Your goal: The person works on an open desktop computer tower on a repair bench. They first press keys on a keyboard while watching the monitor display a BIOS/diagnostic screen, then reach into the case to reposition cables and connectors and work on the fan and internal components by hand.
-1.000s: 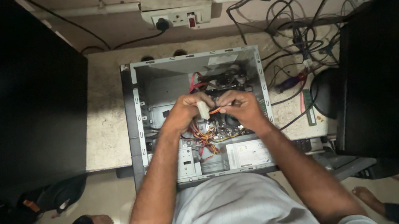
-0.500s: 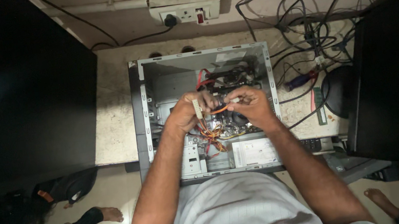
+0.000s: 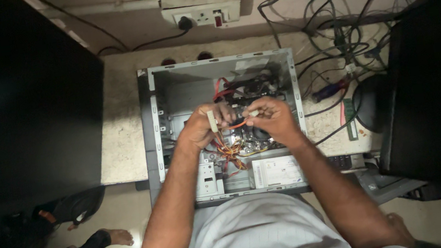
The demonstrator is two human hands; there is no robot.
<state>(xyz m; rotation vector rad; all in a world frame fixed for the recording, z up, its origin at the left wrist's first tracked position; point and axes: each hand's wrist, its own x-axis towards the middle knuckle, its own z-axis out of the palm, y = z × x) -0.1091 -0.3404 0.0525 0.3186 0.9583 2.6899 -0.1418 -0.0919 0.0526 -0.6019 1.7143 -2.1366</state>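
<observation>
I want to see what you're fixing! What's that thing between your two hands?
In the head view, a short orange cable spans the gap between the left hand and the right hand, above the open computer case.

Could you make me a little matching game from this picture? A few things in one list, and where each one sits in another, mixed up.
Things:
1. white connector
2. wall socket
3. tangle of cables
4. bare foot

Places:
A. on the floor, lower left
B. right of the open computer case
C. in the left hand
D. on the wall above the case

Pairs: 1-C, 2-D, 3-B, 4-A
</observation>
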